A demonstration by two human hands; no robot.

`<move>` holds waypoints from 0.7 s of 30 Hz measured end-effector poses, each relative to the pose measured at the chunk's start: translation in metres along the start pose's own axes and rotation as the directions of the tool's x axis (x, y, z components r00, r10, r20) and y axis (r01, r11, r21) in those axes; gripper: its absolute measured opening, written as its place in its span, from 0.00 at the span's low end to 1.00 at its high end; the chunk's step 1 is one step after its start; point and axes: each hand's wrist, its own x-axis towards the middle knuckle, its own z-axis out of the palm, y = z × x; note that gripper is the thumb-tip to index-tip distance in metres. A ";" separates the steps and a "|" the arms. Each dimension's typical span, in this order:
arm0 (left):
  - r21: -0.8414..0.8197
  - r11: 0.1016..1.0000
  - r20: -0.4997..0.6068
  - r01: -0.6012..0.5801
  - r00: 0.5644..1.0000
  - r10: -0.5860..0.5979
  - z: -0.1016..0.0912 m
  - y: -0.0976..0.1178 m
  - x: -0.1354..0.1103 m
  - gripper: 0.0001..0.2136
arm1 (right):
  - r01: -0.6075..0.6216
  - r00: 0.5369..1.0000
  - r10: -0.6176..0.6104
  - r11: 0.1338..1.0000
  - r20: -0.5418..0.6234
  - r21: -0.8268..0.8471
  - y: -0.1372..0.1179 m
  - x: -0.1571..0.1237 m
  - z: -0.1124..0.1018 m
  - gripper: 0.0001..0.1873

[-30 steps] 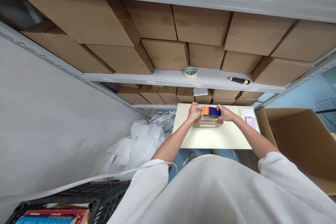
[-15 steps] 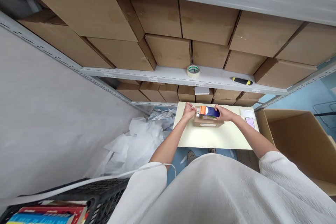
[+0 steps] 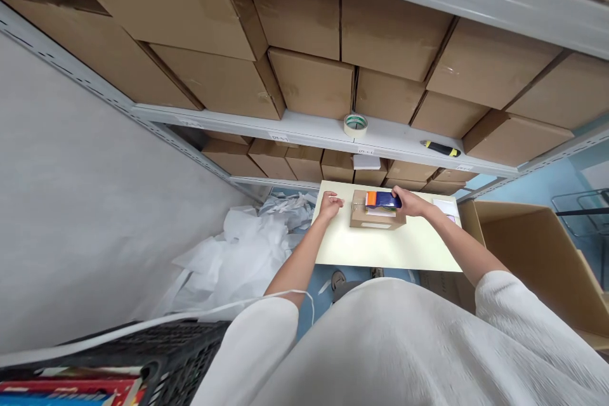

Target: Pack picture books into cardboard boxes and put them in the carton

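My right hand grips the right end of a small blue-and-orange pack, its exact kind unclear. The pack is held level over a small cardboard box with a white label on its front side. Something flat and light-coloured shows between the pack and the box. Left of the box, apart from it, my left hand is held with loosely bent fingers and nothing visible in them. The cardboard box rests on a pale yellow tabletop.
A phone, partly hidden, and white paper lie at the table's right. A large open carton stands beyond. The shelf holds a tape roll, a yellow-black cutter and cartons. Left are crumpled sheets and a black crate.
My left hand has drawn away to the left from the pack's end. Thin pale sticks seen there earlier no longer show. My right hand keeps its grip on the pack.
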 end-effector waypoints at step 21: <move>0.060 0.998 -0.001 -0.037 0.999 0.037 0.033 -0.038 -0.007 0.10 | -0.023 1.000 0.022 0.998 -0.020 -0.053 -0.001 0.009 0.006 0.22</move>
